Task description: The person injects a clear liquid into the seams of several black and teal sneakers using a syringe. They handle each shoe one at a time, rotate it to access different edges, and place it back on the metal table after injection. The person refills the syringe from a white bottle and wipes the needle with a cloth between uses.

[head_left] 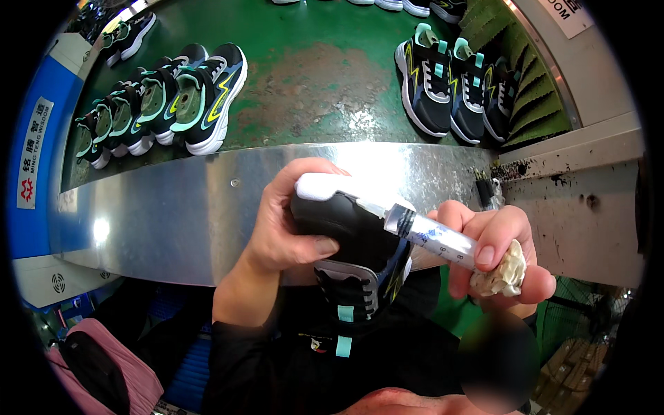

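Note:
In front of me, a black sneaker (346,232) with a white sole is tilted, toe end away from me and laces toward my body. My left hand (280,225) grips its toe end from the left, thumb pressed on the black upper. A clear syringe (443,241) is held in my right hand (494,238). Its tip meets the seam between the white sole and the upper. A crumpled off-white wad (503,271) is also tucked in the fingers of that hand. The syringe's plunger end is hidden by my fingers.
Beyond the metal ledge (159,214) runs a green belt. Several matching sneakers (207,100) stand in a row on its left, and more sneakers (423,86) on its right beside green flaps (539,104). Brushes or pens (487,188) lie near the ledge's right end.

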Motion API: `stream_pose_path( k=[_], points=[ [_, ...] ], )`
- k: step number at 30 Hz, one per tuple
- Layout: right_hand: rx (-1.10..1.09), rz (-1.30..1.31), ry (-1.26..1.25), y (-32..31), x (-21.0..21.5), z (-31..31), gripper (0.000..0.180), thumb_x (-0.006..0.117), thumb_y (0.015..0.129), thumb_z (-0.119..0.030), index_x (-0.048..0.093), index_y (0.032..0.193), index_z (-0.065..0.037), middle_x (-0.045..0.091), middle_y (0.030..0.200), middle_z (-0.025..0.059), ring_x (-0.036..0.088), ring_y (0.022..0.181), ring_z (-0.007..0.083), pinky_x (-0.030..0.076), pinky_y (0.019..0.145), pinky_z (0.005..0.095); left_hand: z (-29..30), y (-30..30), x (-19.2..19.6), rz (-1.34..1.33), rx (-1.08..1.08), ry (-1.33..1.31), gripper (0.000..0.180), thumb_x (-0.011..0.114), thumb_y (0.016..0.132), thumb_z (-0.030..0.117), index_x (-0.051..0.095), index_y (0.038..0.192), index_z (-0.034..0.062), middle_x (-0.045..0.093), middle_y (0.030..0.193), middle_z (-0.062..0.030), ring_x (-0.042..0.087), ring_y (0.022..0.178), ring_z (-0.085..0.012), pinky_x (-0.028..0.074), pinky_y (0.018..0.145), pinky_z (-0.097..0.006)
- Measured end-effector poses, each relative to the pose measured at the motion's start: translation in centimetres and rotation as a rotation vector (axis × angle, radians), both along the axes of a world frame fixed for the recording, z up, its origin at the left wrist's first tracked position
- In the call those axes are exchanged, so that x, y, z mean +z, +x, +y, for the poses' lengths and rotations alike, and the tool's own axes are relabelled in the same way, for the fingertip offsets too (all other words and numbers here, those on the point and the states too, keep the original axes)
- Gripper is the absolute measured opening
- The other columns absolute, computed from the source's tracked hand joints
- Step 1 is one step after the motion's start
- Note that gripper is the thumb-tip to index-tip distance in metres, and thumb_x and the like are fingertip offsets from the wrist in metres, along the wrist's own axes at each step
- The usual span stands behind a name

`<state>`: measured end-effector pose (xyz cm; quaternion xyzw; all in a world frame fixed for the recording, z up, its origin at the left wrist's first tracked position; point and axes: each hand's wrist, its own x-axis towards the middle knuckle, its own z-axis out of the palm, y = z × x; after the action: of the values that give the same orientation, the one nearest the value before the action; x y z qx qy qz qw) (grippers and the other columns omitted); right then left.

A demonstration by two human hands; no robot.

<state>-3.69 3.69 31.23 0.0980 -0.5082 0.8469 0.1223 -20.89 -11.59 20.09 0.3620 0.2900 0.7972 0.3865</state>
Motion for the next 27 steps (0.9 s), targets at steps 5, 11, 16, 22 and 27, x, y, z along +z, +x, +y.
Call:
stream_pose_path(
  k=[5, 11, 16, 22, 27],
  points=[
    [-0.03, -0.018, 0.018, 1.3, -0.6, 0.7, 0.062, 0.068, 0.078, -0.057, 0.059, 0.105, -0.003, 0.058, 0.081, 0.0106, 0.047, 0.07, 0.013, 0.035, 0.064, 0.0254, -0.1, 0.1, 0.2, -0.092, 0.055, -0.049, 0.07, 0.078, 0.058, 0.005, 0.049, 0.122, 0.0009, 0.06, 0.109, -0.0099, 0.06, 0.101, -0.0188, 0.048, 0.089, -0.032],
    [-0.068, -0.039, 0.008, 3.2, -2.9, 1.3, 0.059, 0.07, 0.079, -0.052, 0.059, 0.107, -0.002, 0.057, 0.086, 0.0108, 0.049, 0.072, 0.0132, 0.037, 0.065, 0.0243, 0.0, 0.4, 0.8, -0.231, 0.097, -0.134, 0.074, 0.073, 0.061, 0.009, 0.043, 0.129, 0.0005, 0.062, 0.109, -0.0165, 0.063, 0.101, -0.029, 0.051, 0.09, -0.04],
    [-0.068, -0.06, -0.009, 4.5, -5.0, 1.6, 0.059, 0.072, 0.078, -0.049, 0.061, 0.108, 0.001, 0.053, 0.089, 0.0087, 0.047, 0.073, 0.0116, 0.035, 0.065, 0.0234, 0.4, 0.1, -0.2, -0.319, 0.042, -0.147, 0.069, 0.07, 0.064, 0.017, 0.047, 0.124, -0.0049, 0.062, 0.109, -0.0213, 0.063, 0.1, -0.0338, 0.051, 0.09, -0.044],
    [-0.06, -0.062, -0.019, 5.2, -6.8, 2.0, 0.059, 0.075, 0.076, -0.047, 0.062, 0.108, 0.001, 0.051, 0.09, 0.0065, 0.045, 0.073, 0.0104, 0.033, 0.065, 0.0227, 0.8, 0.4, -0.2, -0.367, -0.006, -0.173, 0.063, 0.065, 0.07, 0.021, 0.048, 0.122, -0.0096, 0.062, 0.11, -0.0245, 0.064, 0.098, -0.0358, 0.052, 0.088, -0.046],
    [-0.079, -0.064, -0.036, 5.4, -7.4, 2.0, 0.058, 0.075, 0.076, -0.045, 0.063, 0.107, 0.002, 0.054, 0.09, 0.0069, 0.044, 0.075, 0.0107, 0.033, 0.066, 0.0224, -0.3, -0.9, -1.5, -0.36, 0.044, -0.145, 0.064, 0.064, 0.072, 0.023, 0.047, 0.125, -0.0087, 0.061, 0.113, -0.024, 0.064, 0.099, -0.0341, 0.052, 0.088, -0.044]
  ],
)
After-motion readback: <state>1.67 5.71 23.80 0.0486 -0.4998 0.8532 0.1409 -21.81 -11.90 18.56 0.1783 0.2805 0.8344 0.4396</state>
